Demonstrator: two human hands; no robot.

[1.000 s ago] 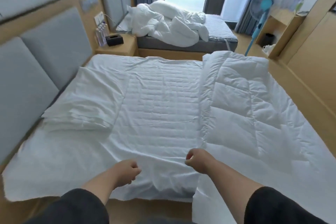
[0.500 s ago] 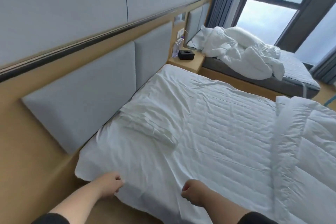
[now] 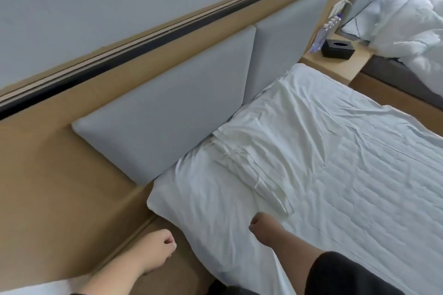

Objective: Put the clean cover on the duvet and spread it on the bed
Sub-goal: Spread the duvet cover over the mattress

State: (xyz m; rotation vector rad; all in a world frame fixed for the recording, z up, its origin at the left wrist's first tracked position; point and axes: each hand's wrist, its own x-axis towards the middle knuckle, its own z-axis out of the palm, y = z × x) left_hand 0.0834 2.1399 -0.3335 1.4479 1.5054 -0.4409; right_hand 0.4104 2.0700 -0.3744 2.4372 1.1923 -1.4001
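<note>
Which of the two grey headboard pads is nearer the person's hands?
The larger-looking pad, low and left in view, beside the bed's near corner. The other pad lies farther along the wall, toward the nightstand.

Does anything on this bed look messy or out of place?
Yes. The white cover lies wrinkled across the bed, with a folded-back, bunched flap near the grey headboard. On the far bed, a white duvet sits in a crumpled heap.

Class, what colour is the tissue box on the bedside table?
Black; the tissue box shows only in the head view, at upper right.
</note>
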